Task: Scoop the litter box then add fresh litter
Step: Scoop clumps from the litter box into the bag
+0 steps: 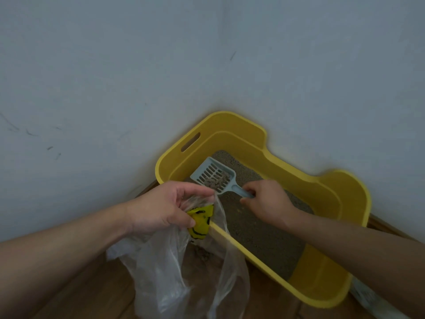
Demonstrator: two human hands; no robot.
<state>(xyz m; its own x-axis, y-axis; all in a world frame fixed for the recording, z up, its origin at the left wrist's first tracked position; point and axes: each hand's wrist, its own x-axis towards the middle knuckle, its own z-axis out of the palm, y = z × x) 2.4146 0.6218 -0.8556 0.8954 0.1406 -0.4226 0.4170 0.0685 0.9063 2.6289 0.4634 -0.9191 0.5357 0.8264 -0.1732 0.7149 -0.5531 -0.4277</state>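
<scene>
The right hand (264,201) has its grip closed on the handle of the blue scoop (213,176), which carries clumps above the litter (259,229) in the yellow litter box (340,203). The left hand (161,208) pinches a clear plastic bag (174,272) beside the box's near rim, over the wooden floor (96,295).

The litter box (322,203) is showing bright yellow, its litter (259,231) grey-brown. The scoop (213,176) is looking pale blue-grey with a slotted grid. The bag (174,272) is showing clear, with a yellow patch bearing black marks. The floor (92,291) is showing brown wood grain, the wall (115,65) pale grey.
</scene>
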